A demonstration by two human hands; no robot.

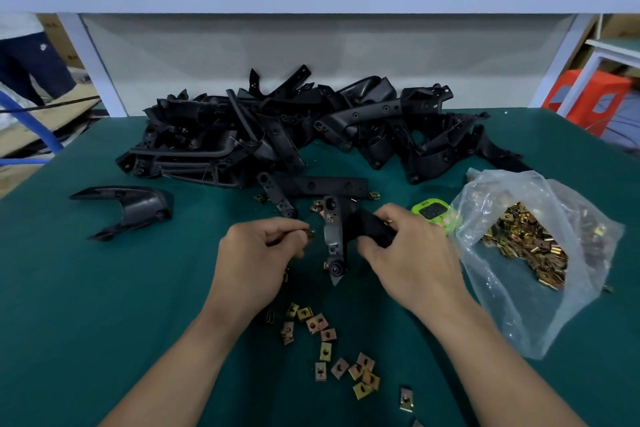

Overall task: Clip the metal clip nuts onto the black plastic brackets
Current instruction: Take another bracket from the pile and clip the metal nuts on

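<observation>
Our right hand (412, 260) grips the black plastic bracket (334, 236) by its thick end, fingers curled round it, over the green table (121, 305) and in front of the pile of brackets (294, 128). Our left hand (256, 260) pinches one metal clip nut (310, 233) between thumb and fingertips, just beside the bracket's left edge and apart from it. We judge the bracket light and rigid, with a matte surface unlikely to slip, so a firm hold on the bulky part, clear of the tabs that take the nuts, suits it best. The clip nut looks like thin, springy sheet metal, small and smooth. We would take it by its flat faces at the closed end, leaving the open mouth free to slide over the plastic edge. Loose clip nuts (325, 336) lie between our forearms, and a clear bag (491, 305) of them sits to the right.
</observation>
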